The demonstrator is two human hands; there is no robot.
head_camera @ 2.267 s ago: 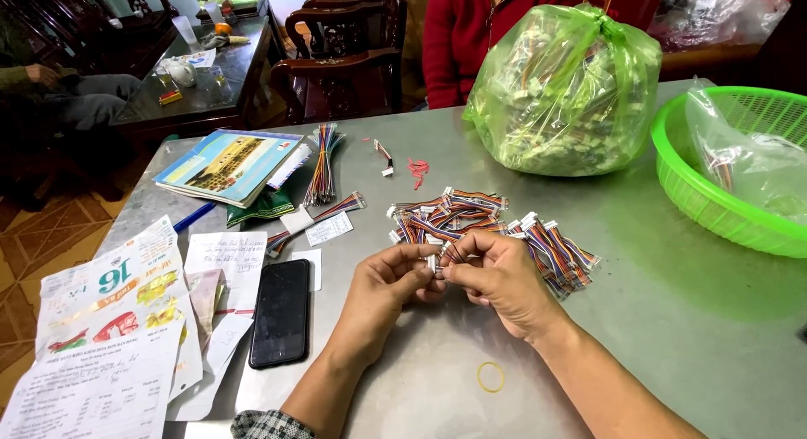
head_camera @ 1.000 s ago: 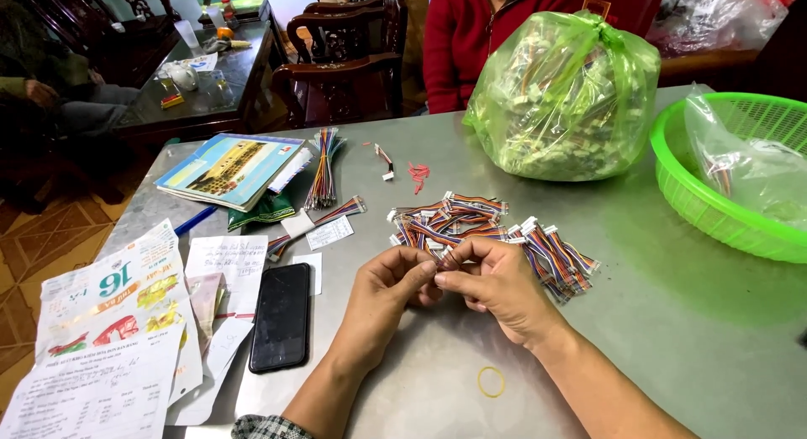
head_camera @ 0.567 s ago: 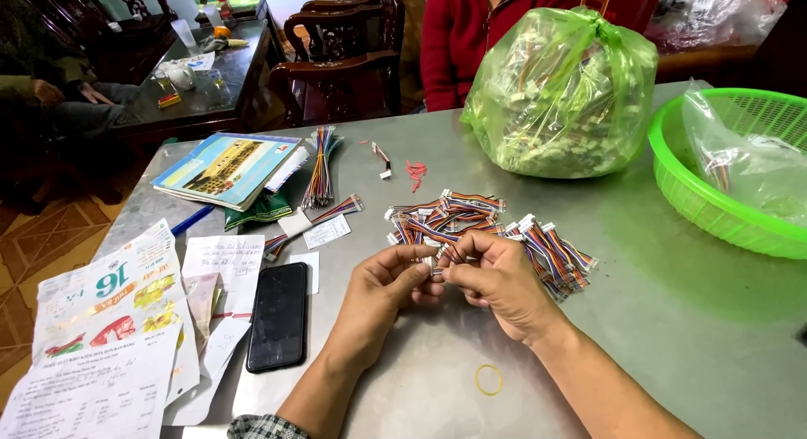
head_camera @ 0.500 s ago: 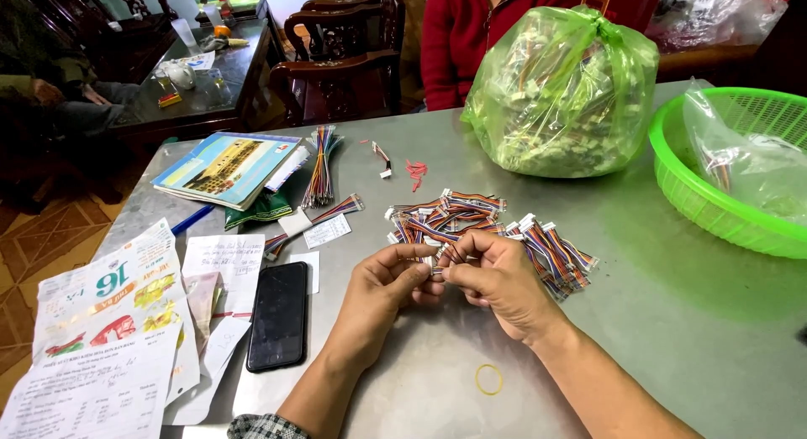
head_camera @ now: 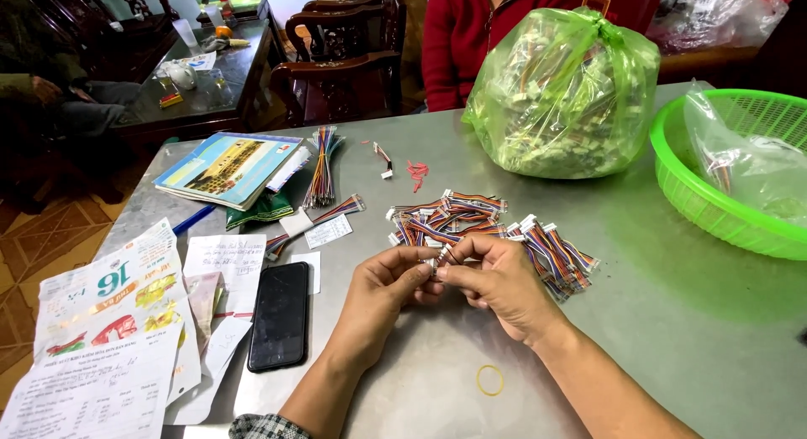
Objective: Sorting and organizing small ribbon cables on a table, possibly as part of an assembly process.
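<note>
Two hands are meeting over one small wire lead [head_camera: 437,258], and we are pinching it between them at the middle of the grey table [head_camera: 672,321]. Our left hand [head_camera: 382,292] is closing its thumb and forefinger on the lead's near end, and our right hand [head_camera: 496,279] is closing its fingertips on the other end, so the two sets of fingertips are almost touching. The lead is so short and so covered that we cannot tell its long axis for certain; it seems to be running across, from one hand to the other. Both hands are equally near it.

Just beyond our fingers, and slightly to the right, a loose pile of coloured wire leads [head_camera: 479,225] with white plugs is lying on the table; the right hand is nearer to it. The leads there are too many and too tangled to count.

Farther out we are seeing one yellow rubber band [head_camera: 490,379] near our right forearm, one black phone [head_camera: 279,315] to the left, several printed papers [head_camera: 109,321], one booklet [head_camera: 225,166], and two separate wire bunches [head_camera: 324,153] beside it. One tied green bag [head_camera: 563,94] full of leads is standing at the far edge, and one green basket [head_camera: 698,195] is sitting at the right. A person in a red top [head_camera: 471,44] is sitting across from us.
</note>
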